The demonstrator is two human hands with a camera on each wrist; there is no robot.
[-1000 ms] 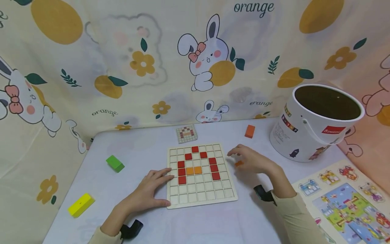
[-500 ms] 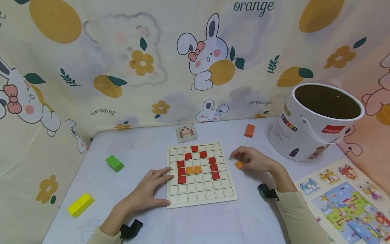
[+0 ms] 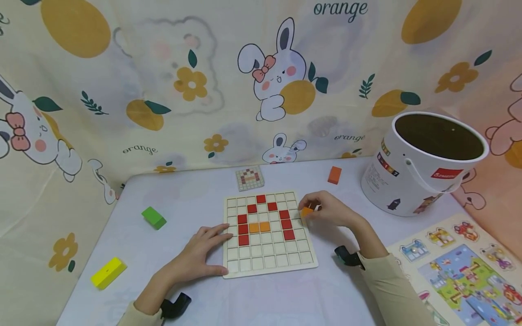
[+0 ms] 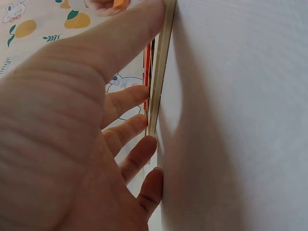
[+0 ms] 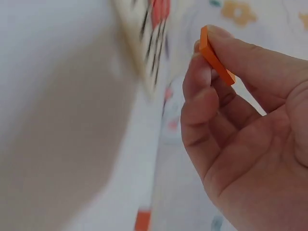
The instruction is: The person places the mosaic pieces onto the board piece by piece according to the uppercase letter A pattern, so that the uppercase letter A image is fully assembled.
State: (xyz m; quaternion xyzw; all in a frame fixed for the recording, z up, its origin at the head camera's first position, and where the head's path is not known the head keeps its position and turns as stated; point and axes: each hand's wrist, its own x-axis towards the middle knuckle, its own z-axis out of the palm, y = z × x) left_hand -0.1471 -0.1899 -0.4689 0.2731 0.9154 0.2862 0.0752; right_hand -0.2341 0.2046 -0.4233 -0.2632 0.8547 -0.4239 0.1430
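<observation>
I see my right hand (image 3: 328, 212) has lifted the orange tile (image 3: 306, 211) off the table, pinching it over the grid board (image 3: 269, 262)'s 3 o'clock edge; my left hand (image 3: 195, 253), fingers flat, still presses its 8 o'clock corner.

The grid board (image 5: 149, 43) is blurred in the right wrist view; the puzzle tray (image 3: 469, 271) is cut off by the head view's right and bottom edges; the bucket's (image 3: 424, 167) inside is too dark to read
</observation>
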